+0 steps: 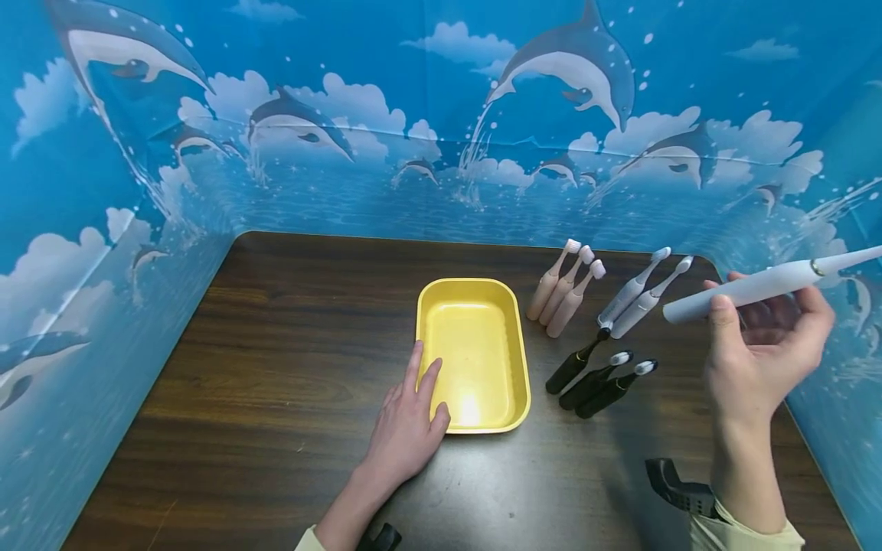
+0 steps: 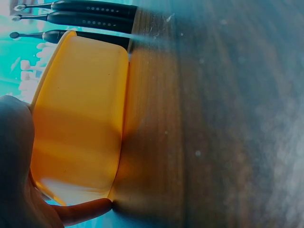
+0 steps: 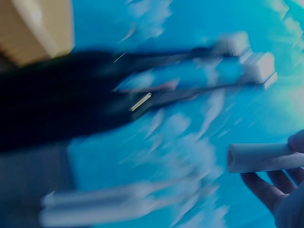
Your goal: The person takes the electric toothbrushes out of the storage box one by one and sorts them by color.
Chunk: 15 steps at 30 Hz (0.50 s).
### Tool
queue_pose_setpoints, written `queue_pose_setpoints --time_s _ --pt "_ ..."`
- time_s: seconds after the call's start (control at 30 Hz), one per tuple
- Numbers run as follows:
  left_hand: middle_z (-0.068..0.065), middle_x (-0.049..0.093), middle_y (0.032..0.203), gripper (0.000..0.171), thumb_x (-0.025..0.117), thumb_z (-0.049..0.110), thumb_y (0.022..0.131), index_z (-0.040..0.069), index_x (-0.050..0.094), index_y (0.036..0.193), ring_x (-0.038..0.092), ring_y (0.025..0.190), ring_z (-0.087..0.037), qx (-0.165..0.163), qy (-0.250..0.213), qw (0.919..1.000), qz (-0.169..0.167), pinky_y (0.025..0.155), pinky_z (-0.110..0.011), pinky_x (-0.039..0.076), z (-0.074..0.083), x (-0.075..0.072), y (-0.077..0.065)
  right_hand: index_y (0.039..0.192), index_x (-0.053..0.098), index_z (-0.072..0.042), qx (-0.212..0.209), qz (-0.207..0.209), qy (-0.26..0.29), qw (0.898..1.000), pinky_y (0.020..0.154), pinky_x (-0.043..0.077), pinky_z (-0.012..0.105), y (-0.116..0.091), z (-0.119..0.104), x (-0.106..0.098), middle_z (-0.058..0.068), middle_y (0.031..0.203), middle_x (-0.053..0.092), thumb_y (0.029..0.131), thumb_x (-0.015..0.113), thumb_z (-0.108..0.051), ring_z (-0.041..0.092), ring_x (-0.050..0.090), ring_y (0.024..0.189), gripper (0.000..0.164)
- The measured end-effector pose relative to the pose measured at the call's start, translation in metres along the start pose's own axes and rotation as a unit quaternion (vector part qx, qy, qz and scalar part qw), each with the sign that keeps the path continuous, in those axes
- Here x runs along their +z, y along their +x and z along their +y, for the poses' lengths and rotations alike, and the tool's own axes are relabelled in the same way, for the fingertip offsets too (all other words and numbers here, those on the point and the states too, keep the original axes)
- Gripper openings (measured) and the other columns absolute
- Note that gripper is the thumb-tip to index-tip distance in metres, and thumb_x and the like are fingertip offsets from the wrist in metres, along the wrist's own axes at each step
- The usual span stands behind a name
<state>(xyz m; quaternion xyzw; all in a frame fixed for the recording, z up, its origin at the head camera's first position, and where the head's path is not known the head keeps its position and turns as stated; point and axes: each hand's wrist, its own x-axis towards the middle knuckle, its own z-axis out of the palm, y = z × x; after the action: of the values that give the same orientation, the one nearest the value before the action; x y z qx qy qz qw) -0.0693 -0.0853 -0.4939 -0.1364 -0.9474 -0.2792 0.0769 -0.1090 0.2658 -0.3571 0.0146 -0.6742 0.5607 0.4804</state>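
My right hand [image 1: 768,348] grips a white electric toothbrush [image 1: 758,287] by its handle, raised over the table's right side with the brush end pointing right. In the right wrist view the flat base of this toothbrush [image 3: 256,157] sticks out past the fingers. My left hand [image 1: 406,432] lies at the left front of a yellow tray [image 1: 475,337], its fingers stretched over the rim and touching it. The left wrist view shows the tray's outer wall [image 2: 83,90], with one finger along its lower end. Nothing lies inside the tray.
Right of the tray stand three pink toothbrushes [image 1: 566,298], two white-grey toothbrushes [image 1: 634,302] and three black toothbrushes [image 1: 592,386], grouped by colour. They stand on a dark wooden table [image 1: 276,367]. A blue dolphin-print sheet [image 1: 386,184] encloses its back and sides.
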Motion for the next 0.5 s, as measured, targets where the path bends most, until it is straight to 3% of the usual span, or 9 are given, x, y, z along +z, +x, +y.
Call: queue_pose_setpoints --time_s 0.1,0.2,0.33,0.5 --pt "-0.011 0.018 0.169 0.058 0.061 0.022 0.092 0.009 0.054 0.148 0.064 0.113 -0.038 0.002 0.001 1.0 0.002 0.092 -0.06 0.048 0.0 0.0 0.0 0.136 0.047 0.005 0.033 0.029 -0.006 0.999 0.094 0.054 0.032 -0.002 0.028 -0.007 0.018 0.121 0.064 0.086 0.073 0.008 0.027 0.069 0.107 0.057" --pt "-0.012 0.019 0.169 0.058 0.062 0.022 0.092 0.008 0.054 0.147 0.064 0.112 -0.038 0.005 0.001 1.0 0.003 0.091 -0.06 0.048 0.0 0.0 0.001 0.138 0.045 0.001 0.072 0.031 -0.039 0.996 0.095 0.054 0.03 -0.007 0.053 -0.014 0.013 0.124 0.062 0.087 0.074 0.006 0.023 0.069 0.107 0.059" --pt "-0.012 0.018 0.169 0.058 0.062 0.022 0.092 0.007 0.053 0.148 0.064 0.114 -0.037 0.003 0.002 1.0 0.001 0.091 -0.06 0.048 0.001 0.0 0.001 0.142 0.042 -0.005 0.119 -0.003 -0.116 0.986 0.097 0.052 0.028 -0.016 0.077 -0.02 0.002 0.128 0.058 0.092 0.072 0.0 0.016 0.065 0.11 0.059" --pt "-0.01 0.016 0.17 0.058 0.062 0.023 0.093 0.008 0.053 0.148 0.062 0.117 -0.037 -0.005 -0.001 1.0 -0.007 0.094 -0.06 0.047 0.001 -0.001 0.001 0.142 0.042 -0.009 0.152 -0.038 -0.174 0.972 0.098 0.05 0.026 -0.027 0.098 -0.021 -0.01 0.122 0.056 0.093 0.073 -0.005 0.009 0.062 0.108 0.058"
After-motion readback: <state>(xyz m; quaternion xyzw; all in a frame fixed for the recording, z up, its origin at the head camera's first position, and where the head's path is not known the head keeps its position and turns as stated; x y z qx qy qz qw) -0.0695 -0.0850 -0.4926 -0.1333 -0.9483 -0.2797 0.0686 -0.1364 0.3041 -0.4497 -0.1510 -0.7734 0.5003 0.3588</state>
